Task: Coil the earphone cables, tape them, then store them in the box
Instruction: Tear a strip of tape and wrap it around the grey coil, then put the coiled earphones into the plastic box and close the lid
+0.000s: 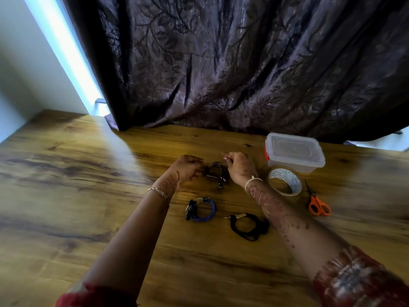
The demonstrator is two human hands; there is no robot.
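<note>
Cable (215,176) in left hand (188,169), right hand (240,167); table (66,173) wide leftward.

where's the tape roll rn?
Head view, right side of the table: the tape roll sits just in front of the box, orange scissors to its right.

The brown wood-grain table (88,173) carried a blue coiled earphone cable (200,209) nearer the person than the left hand (188,168), and a black coiled earphone cable (249,226) nearer than the right hand (240,168). Right of the right hand lay a clear tape roll (284,181), then orange-handled scissors (318,202). A lidded clear plastic box (295,152) stood beyond the tape. The dark earphone cable (215,176) held between the hands dipped to the tabletop.
</note>
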